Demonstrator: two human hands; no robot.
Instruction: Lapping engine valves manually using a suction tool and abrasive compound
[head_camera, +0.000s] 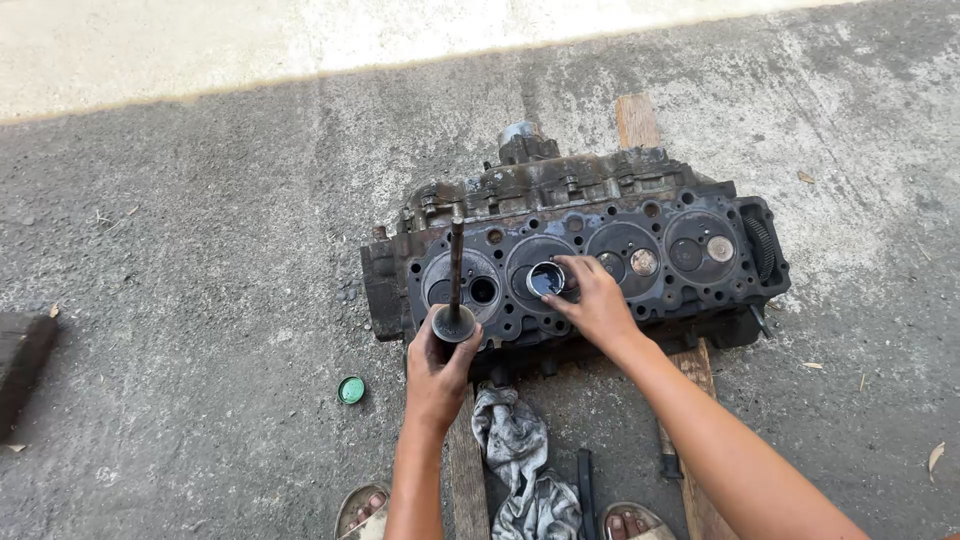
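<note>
An engine valve (455, 290), stiff and oily, is gripped by its head in the left hand (437, 372); a small tin (546, 279) is pinched by the right hand (595, 300) on the cylinder head (575, 250).

The dark block (22, 362) at the left edge of the frame is cut off; its kind cannot be told. Both sandalled feet (362, 512) are cropped by the bottom edge. The wooden planks (637, 120) run hidden beneath the cylinder head (575, 255). The right hand (595, 300) covers part of the small round tin (546, 279); its contents are too small to judge. The left hand (436, 375) hides part of the valve (455, 300) head.
</note>
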